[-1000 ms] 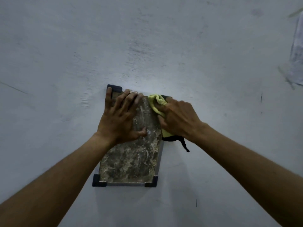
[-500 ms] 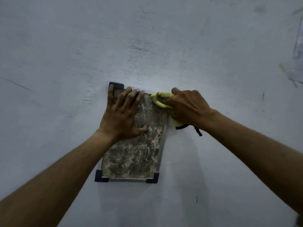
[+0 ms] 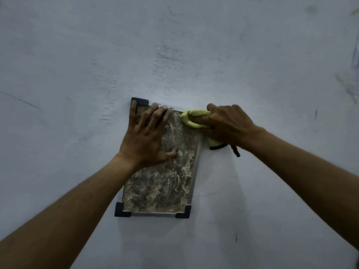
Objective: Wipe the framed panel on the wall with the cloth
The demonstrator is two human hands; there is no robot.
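A framed panel with a mottled grey-brown face and dark corner caps hangs on the pale wall. My left hand lies flat on its upper left part, fingers spread, fingertips at the top edge. My right hand is closed on a yellow-green cloth with a black trim and presses it against the panel's upper right corner. That corner is hidden under the hand and cloth.
The wall is bare and scuffed around the panel. A peeling patch or paper scrap shows at the far right edge. Small dark marks dot the wall at the right.
My right hand has carried the cloth up along the panel's right edge to the top right corner. The left hand stays flat in the same spot.
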